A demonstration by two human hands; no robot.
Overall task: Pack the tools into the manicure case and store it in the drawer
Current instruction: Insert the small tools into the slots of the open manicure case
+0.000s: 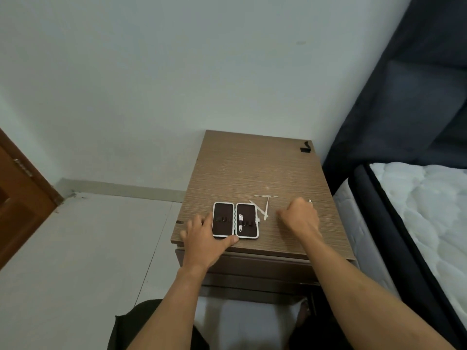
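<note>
The manicure case (235, 220) lies open flat near the front left of the nightstand top (252, 168), its two dark-lined halves rimmed in white. One small metal tool (240, 221) sits in its right half. My left hand (202, 233) rests against the case's left edge, with the thumb along its front edge. Several thin metal tools (264, 207) lie loose just right of the case. My right hand (299, 215) is curled on the tabletop further right, and a metal tip (310, 201) pokes out behind it.
Drawer fronts (247, 267) show below the nightstand's front edge. A bed with a white mattress (417, 210) stands close on the right. A small black clip (305, 147) sits at the back right corner. A brown door (20, 198) is at the far left.
</note>
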